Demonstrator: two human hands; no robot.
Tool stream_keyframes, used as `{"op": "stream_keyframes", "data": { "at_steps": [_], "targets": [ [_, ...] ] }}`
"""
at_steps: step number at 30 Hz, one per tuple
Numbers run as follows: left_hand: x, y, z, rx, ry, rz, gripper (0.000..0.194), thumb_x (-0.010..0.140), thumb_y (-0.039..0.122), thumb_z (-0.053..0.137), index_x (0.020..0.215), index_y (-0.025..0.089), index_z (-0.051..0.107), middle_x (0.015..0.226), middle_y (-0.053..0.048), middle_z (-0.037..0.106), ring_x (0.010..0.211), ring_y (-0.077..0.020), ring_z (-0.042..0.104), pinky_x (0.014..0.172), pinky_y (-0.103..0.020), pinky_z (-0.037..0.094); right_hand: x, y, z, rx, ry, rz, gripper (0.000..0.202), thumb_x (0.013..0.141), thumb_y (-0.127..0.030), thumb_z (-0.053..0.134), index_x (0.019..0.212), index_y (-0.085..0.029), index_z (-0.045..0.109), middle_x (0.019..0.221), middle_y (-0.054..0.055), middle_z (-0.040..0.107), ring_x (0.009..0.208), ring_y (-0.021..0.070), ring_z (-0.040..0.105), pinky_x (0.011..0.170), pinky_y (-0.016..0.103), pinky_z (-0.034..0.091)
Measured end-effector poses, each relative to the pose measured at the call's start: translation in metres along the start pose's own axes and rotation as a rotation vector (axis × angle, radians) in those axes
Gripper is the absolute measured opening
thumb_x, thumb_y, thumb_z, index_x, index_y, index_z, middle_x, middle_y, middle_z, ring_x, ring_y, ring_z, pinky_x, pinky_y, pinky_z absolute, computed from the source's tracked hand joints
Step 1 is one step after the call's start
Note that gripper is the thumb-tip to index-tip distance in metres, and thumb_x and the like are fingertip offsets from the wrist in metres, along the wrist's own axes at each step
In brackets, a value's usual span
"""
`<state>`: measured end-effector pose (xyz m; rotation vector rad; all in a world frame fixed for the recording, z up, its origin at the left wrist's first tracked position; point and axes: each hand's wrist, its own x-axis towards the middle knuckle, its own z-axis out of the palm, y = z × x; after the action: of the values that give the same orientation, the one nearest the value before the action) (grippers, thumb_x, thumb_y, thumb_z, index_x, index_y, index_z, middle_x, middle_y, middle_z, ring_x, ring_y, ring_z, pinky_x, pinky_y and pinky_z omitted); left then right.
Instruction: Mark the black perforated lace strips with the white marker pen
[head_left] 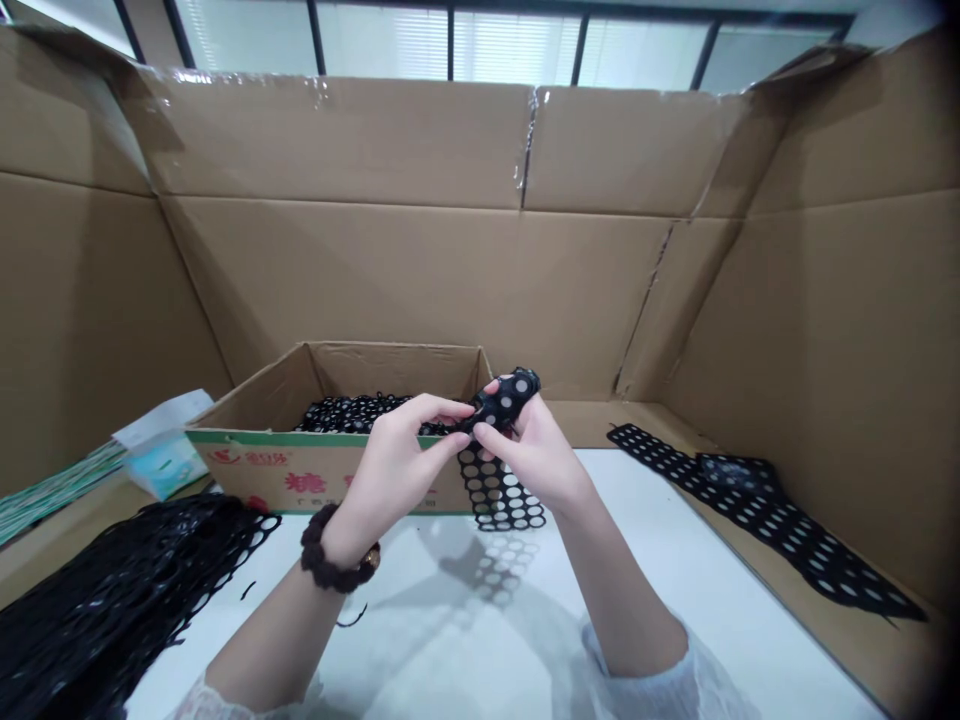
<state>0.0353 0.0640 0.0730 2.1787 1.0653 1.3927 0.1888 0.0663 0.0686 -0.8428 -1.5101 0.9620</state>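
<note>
Both hands hold a black strip with rows of round holes (501, 400), partly rolled up above the white table. My right hand (529, 445) is closed round the roll from the right, its thumb laid across the lower end. My left hand (409, 450) pinches the roll's left end between thumb and fingers. A loose flat length of the strip hangs below the hands, and light shows through its holes. Just behind my left hand stands an open cardboard box (270, 472) with several black perforated pieces (345, 412) inside. The strip's exact material cannot be made out.
A thick stack of black perforated strips (127, 590) lies at the left. Behind it are a tissue pack (161, 465) and green-white thin sticks (60, 490). Another long perforated strip (750, 520) lies at the right. Tall cardboard walls (420, 270) surround the white table (450, 640).
</note>
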Motion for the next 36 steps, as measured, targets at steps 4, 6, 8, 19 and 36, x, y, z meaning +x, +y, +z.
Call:
{"op": "stream_keyframes", "data": {
  "at_steps": [4, 6, 8, 19, 36],
  "targets": [
    [0.002, -0.005, -0.001, -0.328, -0.082, -0.205, 0.023, 0.07, 0.025, 0.061, 0.091, 0.017, 0.064, 0.091, -0.006, 0.068, 0.084, -0.0178, 0.062, 0.076, -0.029, 0.048, -0.003, -0.003, 0.001, -0.013, -0.052, 0.031, 0.033, 0.071, -0.018, 0.054, 0.099, -0.025, 0.037, 0.079, -0.003, 0.047, 0.053, 0.0062, 0.046, 0.047, 0.021, 0.045],
    [0.002, -0.006, 0.0, -0.386, -0.044, -0.25, 0.021, 0.071, 0.025, 0.06, 0.09, 0.016, 0.065, 0.09, -0.005, 0.068, 0.084, -0.0168, 0.061, 0.075, -0.028, 0.048, -0.002, -0.002, 0.003, -0.002, -0.053, 0.01, 0.033, 0.071, -0.018, 0.054, 0.099, -0.025, 0.037, 0.082, -0.002, 0.046, 0.055, 0.0062, 0.046, 0.047, 0.021, 0.045],
    [0.002, -0.008, 0.002, -0.377, 0.003, -0.261, 0.018, 0.07, 0.022, 0.06, 0.087, 0.016, 0.064, 0.085, -0.005, 0.067, 0.08, -0.0154, 0.061, 0.074, -0.026, 0.048, -0.001, 0.001, 0.004, 0.008, -0.061, -0.011, 0.033, 0.072, -0.018, 0.054, 0.098, -0.025, 0.037, 0.087, -0.001, 0.045, 0.058, 0.0066, 0.046, 0.047, 0.02, 0.045],
    [0.008, -0.022, -0.027, 0.351, 0.919, 0.041, 0.02, 0.085, 0.026, 0.043, 0.094, 0.014, 0.055, 0.094, -0.006, 0.055, 0.086, -0.0164, 0.053, 0.077, -0.035, 0.043, -0.004, 0.002, -0.004, -0.157, -0.178, 0.007, 0.03, 0.072, -0.015, 0.054, 0.099, -0.021, 0.042, 0.086, 0.0, 0.048, 0.072, 0.0093, 0.05, 0.063, 0.023, 0.045],
    [-0.003, 0.007, -0.008, 0.319, 0.01, 0.17, 0.03, 0.083, 0.027, 0.047, 0.111, 0.02, 0.053, 0.109, -0.003, 0.06, 0.099, -0.0159, 0.054, 0.087, -0.029, 0.042, -0.004, 0.004, 0.0, -0.151, -0.353, -0.016, 0.026, 0.075, -0.02, 0.056, 0.099, -0.018, 0.047, 0.092, 0.003, 0.056, 0.085, 0.0145, 0.056, 0.074, 0.029, 0.048]
  ]
}}
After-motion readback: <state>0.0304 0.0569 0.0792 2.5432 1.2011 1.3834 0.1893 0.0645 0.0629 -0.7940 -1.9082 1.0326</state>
